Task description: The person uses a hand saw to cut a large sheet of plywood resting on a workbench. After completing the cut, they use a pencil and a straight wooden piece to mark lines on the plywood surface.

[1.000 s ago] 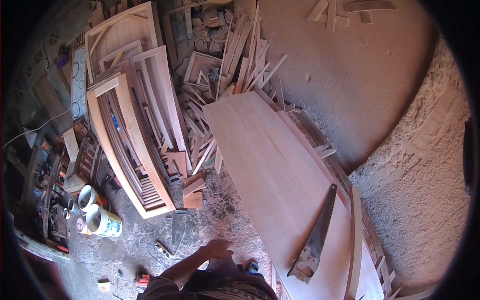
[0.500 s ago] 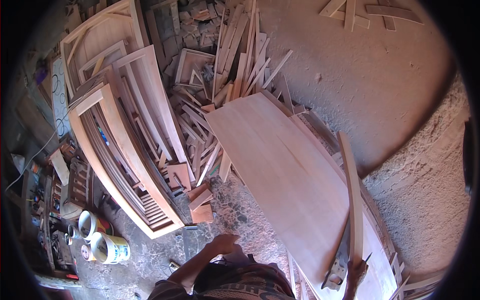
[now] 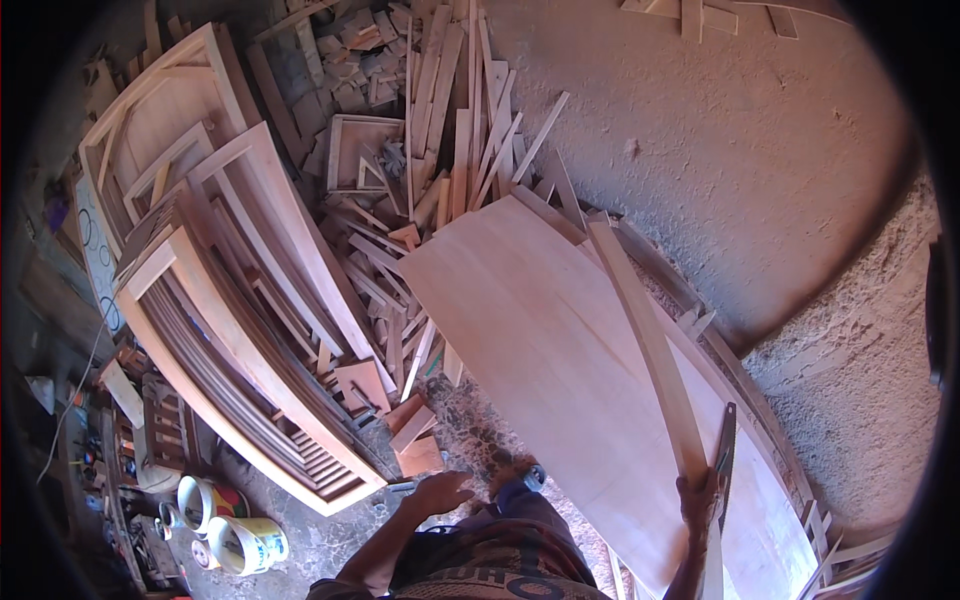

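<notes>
Plywood sheet (image 3: pixel 560 360) dominates a cluttered woodworking yard, lying flat and slanting from the scrap pile (image 3: pixel 450 130) toward the person's feet. Stacked door and window frames (image 3: pixel 230 300) lean along its left, with paint tins (image 3: pixel 235 535) on the floor below them. A long wooden batten (image 3: pixel 650 345) lies lengthwise over the sheet's right half, its near end gripped by the right hand (image 3: pixel 697 500); a handsaw (image 3: pixel 724 455) stands just beside that hand, though whether the fingers also clasp it cannot be told. The left hand (image 3: pixel 440 492) hangs loose and half curled, grasping nothing. The step in hand appears to be positioning the batten on the sheet; the next move likely calls for steadying it with the free hand.
</notes>
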Motion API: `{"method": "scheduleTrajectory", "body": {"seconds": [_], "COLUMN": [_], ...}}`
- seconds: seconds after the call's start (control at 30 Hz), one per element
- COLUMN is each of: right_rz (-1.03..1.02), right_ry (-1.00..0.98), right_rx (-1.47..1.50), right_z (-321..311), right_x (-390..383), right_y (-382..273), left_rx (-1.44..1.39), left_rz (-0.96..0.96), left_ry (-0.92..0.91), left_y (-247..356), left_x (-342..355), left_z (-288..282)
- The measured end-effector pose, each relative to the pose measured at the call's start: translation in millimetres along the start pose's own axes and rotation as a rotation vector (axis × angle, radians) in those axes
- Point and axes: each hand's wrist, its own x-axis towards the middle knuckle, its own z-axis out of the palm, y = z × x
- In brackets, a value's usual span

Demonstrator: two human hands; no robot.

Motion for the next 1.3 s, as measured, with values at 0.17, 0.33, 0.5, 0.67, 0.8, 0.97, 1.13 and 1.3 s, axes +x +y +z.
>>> {"method": "scheduleTrajectory", "body": {"seconds": [0.17, 0.33, 0.5, 0.67, 0.8, 0.97, 1.13, 1.3], "right_rz": [-0.054, -0.093, -0.183, -0.231, -0.244, -0.217, -0.209, -0.249], "right_ry": [-0.005, -0.032, -0.035, -0.065, -0.106, -0.160, -0.219, -0.176], "right_rx": [-0.020, 0.054, 0.074, 0.076, 0.039, 0.021, 0.053, 0.043], "right_z": [25.6, 49.5, 91.4, 129.0, 176.2, 233.0, 279.3, 305.8], "right_x": [61.7, 117.2, 180.9, 240.2, 285.7, 332.6, 361.0, 378.3], "right_y": [-48.8, -114.7, -161.5, -232.9, -288.1, -353.0, -386.5, -397.1], "left_rx": [0.047, 0.019, 0.076, 0.150, 0.316, 0.495, 0.636, 0.762], "left_rz": [-0.016, 0.071, 0.154, 0.242, 0.437, 0.425, 0.597, 0.668], "left_ry": [0.009, 0.143, 0.288, 0.426, 0.538, 0.350, 0.399, 0.401], "left_y": [-1.3, 13.9, 22.5, 9.6, -20.1, -3.8, -3.9, -4.3], "left_x": [38.4, 77.8, 144.1, 247.6, 361.3, 489.2, 569.8, 630.3], "left_z": [-39.7, -110.9, -191.0, -291.3, -372.5, -465.9, -499.9, -508.4]}}
